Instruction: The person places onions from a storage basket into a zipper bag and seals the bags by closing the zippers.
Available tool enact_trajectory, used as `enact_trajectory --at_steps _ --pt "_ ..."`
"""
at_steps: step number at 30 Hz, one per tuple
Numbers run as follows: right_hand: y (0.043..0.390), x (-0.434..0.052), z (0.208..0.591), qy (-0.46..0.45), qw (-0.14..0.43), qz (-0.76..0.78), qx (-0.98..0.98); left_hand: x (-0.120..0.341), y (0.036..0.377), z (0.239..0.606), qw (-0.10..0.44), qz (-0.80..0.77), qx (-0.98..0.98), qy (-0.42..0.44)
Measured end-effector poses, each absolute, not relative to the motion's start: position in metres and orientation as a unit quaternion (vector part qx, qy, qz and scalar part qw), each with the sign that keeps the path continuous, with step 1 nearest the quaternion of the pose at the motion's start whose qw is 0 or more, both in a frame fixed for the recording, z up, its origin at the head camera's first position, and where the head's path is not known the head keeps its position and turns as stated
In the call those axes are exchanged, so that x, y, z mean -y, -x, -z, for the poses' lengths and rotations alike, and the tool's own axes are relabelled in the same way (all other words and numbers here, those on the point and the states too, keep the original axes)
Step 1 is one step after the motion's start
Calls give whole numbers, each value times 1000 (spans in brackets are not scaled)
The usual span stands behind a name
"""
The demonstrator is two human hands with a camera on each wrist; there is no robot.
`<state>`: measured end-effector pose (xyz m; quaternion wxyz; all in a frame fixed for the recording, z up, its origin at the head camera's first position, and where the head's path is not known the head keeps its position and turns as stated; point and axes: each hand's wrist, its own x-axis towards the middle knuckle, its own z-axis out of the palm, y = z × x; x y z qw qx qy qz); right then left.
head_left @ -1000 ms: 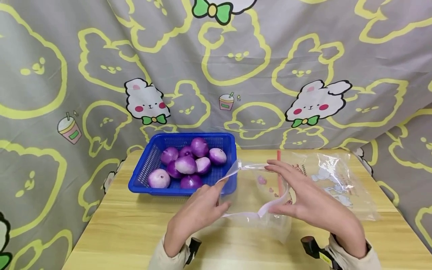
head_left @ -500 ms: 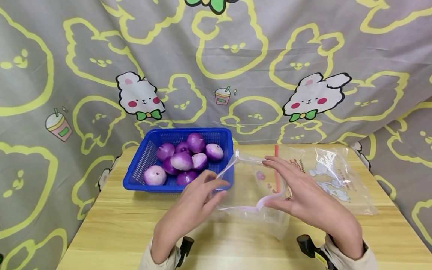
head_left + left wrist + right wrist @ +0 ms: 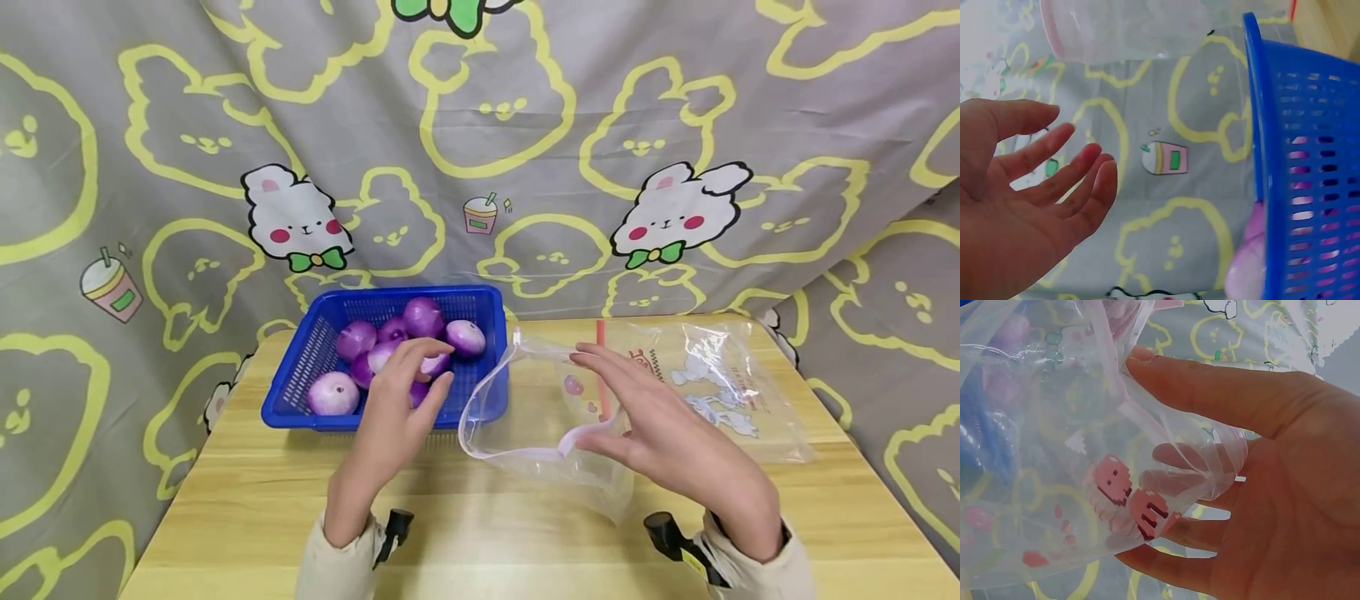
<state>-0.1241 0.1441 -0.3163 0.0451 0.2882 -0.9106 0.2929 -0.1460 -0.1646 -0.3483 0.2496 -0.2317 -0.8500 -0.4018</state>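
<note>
1. A grey curtain [image 3: 525,125] printed with yellow outlines and white rabbits hangs behind everything and drapes down both sides.
2. The wooden surface [image 3: 247,508] carries all the things.
3. A spare clear printed bag [image 3: 720,392] lies flat at the far right of the surface, just behind the right hand.
4. The blue basket [image 3: 300,392] stands at the far left of the surface, holding a heap of purple onions [image 3: 422,317]. In the left wrist view its mesh wall [image 3: 1310,187] fills the right side.
5. A clear zip bag [image 3: 540,417] sits just right of the basket, its mouth held wide and facing the basket; pink marks show on its film [image 3: 1116,481].
6. The right hand [image 3: 675,442] holds the bag's rim: the thumb lies outside and the fingers [image 3: 1179,456] are inside the film, a holding grip on the bag.
7. The left hand [image 3: 397,408] is over the basket, fingers loosely spread above the onions, a wide grip holding nothing. Whether its fingertips touch an onion cannot be told.
</note>
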Motion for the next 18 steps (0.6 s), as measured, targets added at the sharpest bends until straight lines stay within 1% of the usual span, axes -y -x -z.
enact_trajectory --at_steps 4,12,18 --pt "124 -145 317 -292 51 -289 910 170 152 353 246 421 847 211" --pt "124 -145 318 -296 55 -282 911 183 168 366 289 403 850 178" --pt "124 -145 317 -294 43 -283 912 192 180 379 302 387 859 147"
